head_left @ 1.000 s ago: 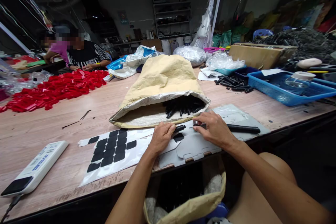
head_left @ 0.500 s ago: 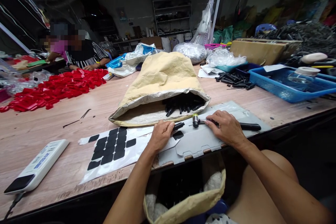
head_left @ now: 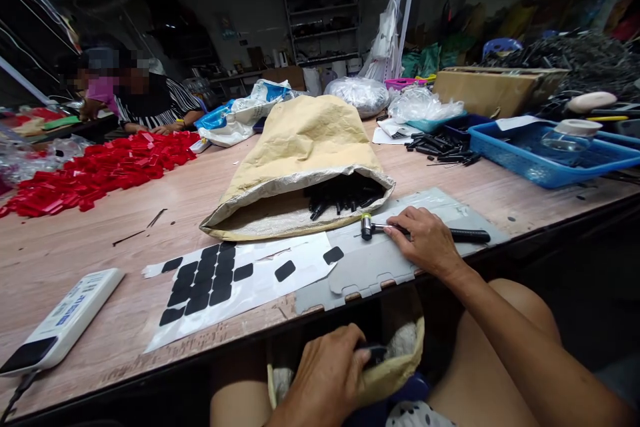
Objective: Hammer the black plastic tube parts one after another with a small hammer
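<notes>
My right hand (head_left: 425, 239) is wrapped round the shaft of a small mallet (head_left: 367, 227), which lies over the grey board (head_left: 385, 260). Below the table edge, my left hand (head_left: 335, 363) is closed on a dark piece (head_left: 375, 352) at the mouth of a lower paper sack (head_left: 395, 377). On the table, a large tan sack (head_left: 315, 140) lies open toward me, with black parts (head_left: 345, 195) inside its mouth. A white sheet (head_left: 260, 287) with black rounded squares (head_left: 209, 280) lies in front of it.
Red parts (head_left: 100, 170) are heaped at the left, near a person (head_left: 160, 103) in a striped top. A white power strip (head_left: 65, 320) lies front left. On the right are a blue basket (head_left: 545, 173), loose black parts (head_left: 440, 147) and a cardboard box (head_left: 495, 90).
My left hand has moved from the table's front edge down to the lower sack with the dark piece. My right hand stays on the mallet. The view has shifted slightly.
</notes>
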`<state>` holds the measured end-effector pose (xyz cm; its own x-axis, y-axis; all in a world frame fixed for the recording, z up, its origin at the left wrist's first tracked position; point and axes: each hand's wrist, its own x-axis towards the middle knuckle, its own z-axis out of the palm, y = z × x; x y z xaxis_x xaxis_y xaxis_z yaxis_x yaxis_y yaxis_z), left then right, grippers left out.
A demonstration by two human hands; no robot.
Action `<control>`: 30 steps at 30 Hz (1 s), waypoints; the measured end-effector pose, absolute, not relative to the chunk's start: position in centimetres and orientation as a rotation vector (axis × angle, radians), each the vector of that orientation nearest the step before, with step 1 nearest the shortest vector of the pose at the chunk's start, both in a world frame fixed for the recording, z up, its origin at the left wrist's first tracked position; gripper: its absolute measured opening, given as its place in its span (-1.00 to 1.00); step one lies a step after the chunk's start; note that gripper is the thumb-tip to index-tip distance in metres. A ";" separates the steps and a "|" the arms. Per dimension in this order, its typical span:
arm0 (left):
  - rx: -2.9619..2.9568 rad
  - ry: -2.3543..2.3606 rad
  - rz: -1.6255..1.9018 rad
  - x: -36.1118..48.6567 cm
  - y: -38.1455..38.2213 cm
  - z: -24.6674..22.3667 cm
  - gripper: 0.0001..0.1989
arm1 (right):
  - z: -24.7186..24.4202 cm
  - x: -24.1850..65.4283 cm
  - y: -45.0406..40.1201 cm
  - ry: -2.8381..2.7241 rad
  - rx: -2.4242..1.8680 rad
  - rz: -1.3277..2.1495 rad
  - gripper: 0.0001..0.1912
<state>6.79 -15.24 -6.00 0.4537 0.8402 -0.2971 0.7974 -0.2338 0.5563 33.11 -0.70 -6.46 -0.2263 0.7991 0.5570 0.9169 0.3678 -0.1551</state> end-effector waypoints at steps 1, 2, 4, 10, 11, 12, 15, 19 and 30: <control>2.035 1.447 0.017 6.8 -15.4 -6.8 -0.76 | -6.4 33.1 -0.7 -2.075 -1.479 -0.278 -0.74; 2.027 1.499 -0.031 6.8 -15.5 -7.2 -0.74 | -6.4 33.1 -0.7 -2.073 -1.481 -0.281 -0.74; 2.025 1.485 -0.027 6.7 -15.2 -6.2 -0.76 | -6.4 33.0 -0.7 -2.075 -1.488 -0.288 -0.74; 2.055 1.487 0.438 6.6 -7.1 1.1 -0.70 | -6.5 32.8 -0.9 -2.065 -1.503 -0.291 -0.74; 2.081 1.625 0.533 6.6 -4.8 1.6 -0.73 | -6.4 32.8 -0.9 -2.061 -1.503 -0.283 -0.74; 2.091 1.783 0.606 6.7 -2.5 1.7 -0.76 | -6.4 32.8 -0.9 -2.058 -1.502 -0.274 -0.74; 2.135 2.105 0.627 6.9 3.4 0.6 -0.75 | -6.3 32.9 -0.9 -2.048 -1.499 -0.245 -0.74; 2.146 2.216 0.388 7.1 6.6 -1.0 -0.74 | -6.3 32.9 -0.8 -2.036 -1.499 -0.203 -0.76; 2.218 1.622 0.772 4.1 0.2 -1.7 -0.86 | -5.9 33.1 -1.0 -2.090 -1.422 -0.150 -0.77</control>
<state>4.07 0.18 -1.70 0.2242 0.9418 0.2505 0.7882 -0.3264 0.5217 33.10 -0.99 -5.93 -0.2462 0.8099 0.5323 0.8775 0.4195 -0.2323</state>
